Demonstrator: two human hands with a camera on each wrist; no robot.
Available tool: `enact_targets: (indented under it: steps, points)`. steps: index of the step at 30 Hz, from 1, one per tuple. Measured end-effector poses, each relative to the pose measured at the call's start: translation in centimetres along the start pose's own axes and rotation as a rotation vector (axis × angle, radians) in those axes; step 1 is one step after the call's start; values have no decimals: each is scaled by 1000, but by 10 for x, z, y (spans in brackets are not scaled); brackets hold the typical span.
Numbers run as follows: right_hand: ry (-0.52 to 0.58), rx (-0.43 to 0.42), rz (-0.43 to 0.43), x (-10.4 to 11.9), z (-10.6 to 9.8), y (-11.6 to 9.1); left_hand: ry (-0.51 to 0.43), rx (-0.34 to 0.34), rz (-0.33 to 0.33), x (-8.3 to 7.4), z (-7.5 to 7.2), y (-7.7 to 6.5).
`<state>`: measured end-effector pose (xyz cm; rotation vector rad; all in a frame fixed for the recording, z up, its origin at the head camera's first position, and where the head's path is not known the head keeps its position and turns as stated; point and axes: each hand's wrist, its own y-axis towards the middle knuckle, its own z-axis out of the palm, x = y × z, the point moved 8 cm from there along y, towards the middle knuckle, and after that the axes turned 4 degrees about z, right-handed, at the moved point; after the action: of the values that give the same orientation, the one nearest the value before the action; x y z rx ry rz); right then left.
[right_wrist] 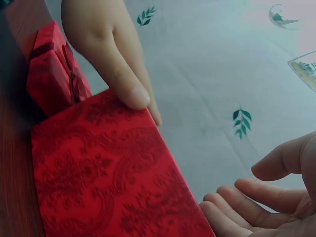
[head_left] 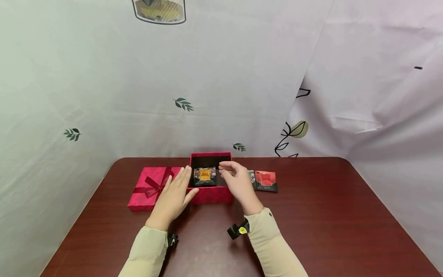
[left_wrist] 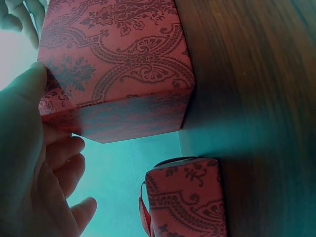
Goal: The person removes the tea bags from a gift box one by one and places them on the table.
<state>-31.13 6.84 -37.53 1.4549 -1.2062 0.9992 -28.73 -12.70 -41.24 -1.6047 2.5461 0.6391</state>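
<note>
A red patterned gift box [head_left: 212, 196] stands uncovered, its inside dark. Within it lies a black sachet with an orange label [head_left: 205, 175]. My left hand [head_left: 174, 198] rests against the box's left front corner, fingers fairly straight along the side. In the right wrist view its thumb [right_wrist: 132, 96] lies on the top edge at that corner. Over the right side of the box is my right hand [head_left: 240, 184], fingers loosely bent. The right wrist view shows the thumb apart from the fingers of that right hand [right_wrist: 281, 192], with nothing between them.
Left of the box lies its red lid [head_left: 147, 177] with a dark red ribbon bow. To the right are a red and black sachet [head_left: 266, 181] and another sachet [head_left: 252, 177], partly hidden by my right hand. A white patterned cloth [head_left: 242, 77] hangs behind the brown table [head_left: 328, 215].
</note>
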Motion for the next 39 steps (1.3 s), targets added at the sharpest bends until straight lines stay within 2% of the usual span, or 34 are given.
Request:
enact_targets:
  steps: [7, 14, 19, 25, 31, 39]
  points:
    - [-169, 53, 64, 2, 19, 21, -6, -21, 12, -1, -2, -1]
    - [-323, 98, 172, -15, 39, 42, -10, -4, 3, 0, 1, -3]
    - [-374, 102, 281, -32, 44, 46, -14, 12, 1, 0, 2, -2]
    - [-456, 138, 352, -40, 48, 49, -13, 8, -2, 1, 1, -2]
    - [-461, 164, 403, -44, 50, 49, -10, 8, -2, 0, 0, -3]
    - [-449, 161, 380, -43, 51, 50, -12, 13, -9, -1, 0, -3]
